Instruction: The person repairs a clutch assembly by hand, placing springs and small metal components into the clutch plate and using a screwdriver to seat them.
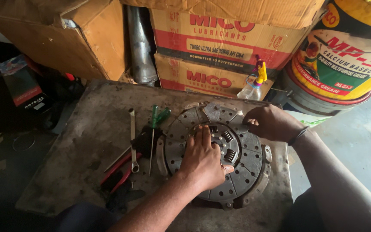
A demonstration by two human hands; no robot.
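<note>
Closest to the camera, the left hand (203,161) lies flat on top of a round grey clutch disc (241,161), palm down over the hub, fingers loosely spread and pointing away, not gripping anything, just pressing on it. You can see coil springs (228,146) poking out right beside the thumb side. The disc sits on a grimy metal work plate (78,159), toward its right half, stacked on what looks like another clutch part underneath.

A bit further out, the right hand (270,123) is at the disc's far right edge, fingers curled and pinching at the rim; what exactly is between the fingertips I can't tell.

Left of the disc there's a combination spanner (132,139) lying lengthwise, a green-handled screwdriver (153,133) just beside it, and red-handled pliers (119,172) nearer the front edge.

Behind the plate: a small spray bottle (254,83) with a yellow and pink top, stacked cardboard boxes (211,47), and a big yellow grease bucket (344,56) off to the right.
</note>
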